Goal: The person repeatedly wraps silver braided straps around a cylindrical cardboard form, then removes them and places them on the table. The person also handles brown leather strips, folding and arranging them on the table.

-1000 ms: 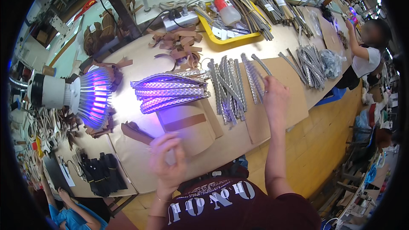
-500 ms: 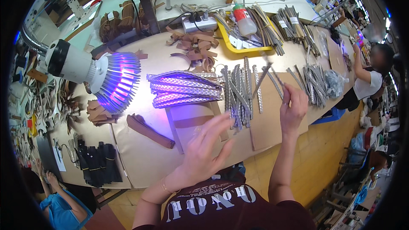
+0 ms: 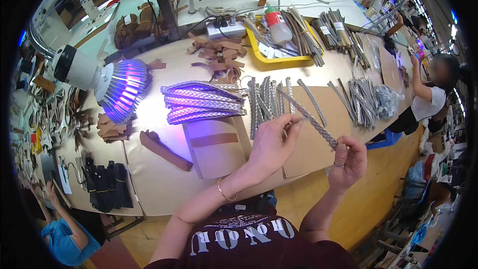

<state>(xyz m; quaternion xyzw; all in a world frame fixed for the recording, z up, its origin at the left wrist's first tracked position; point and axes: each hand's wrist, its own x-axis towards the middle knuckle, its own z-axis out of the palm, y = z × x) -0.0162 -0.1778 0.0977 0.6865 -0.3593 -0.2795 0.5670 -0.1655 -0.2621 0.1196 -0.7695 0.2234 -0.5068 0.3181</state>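
The right hand (image 3: 350, 162) grasps the near end of 1 slim grey braided strip (image 3: 317, 125), pinched between thumb and fingers. This grey braided strip slants above a flat tan cardboard sheet (image 3: 314, 157), its free end pointing to the far left of that sheet. The left hand (image 3: 273, 140) is over the left part of the cardboard sheet, thumb and fingers drawn together at the middle of the strip; I cannot tell whether they grasp it or are just beside it.

1 short grey woven strip (image 3: 312, 102) lies on the far part of the cardboard sheet. A loose pile of grey braided strips (image 3: 265, 100) lies by the sheet's left edge. Farther left of the sheet, a thick bundle of silvery braided bands (image 3: 204, 104), tinted purple, rests on a curved beige board (image 3: 216, 157) crossed by 1 brown band (image 3: 214, 140). To the right of the sheet are a second heap of grey strips (image 3: 365, 102) and a crumpled clear plastic bag (image 3: 388, 100). Beyond the sheet stands a yellow plastic tray (image 3: 286, 60) containing a translucent bottle with a red label (image 3: 279, 29).
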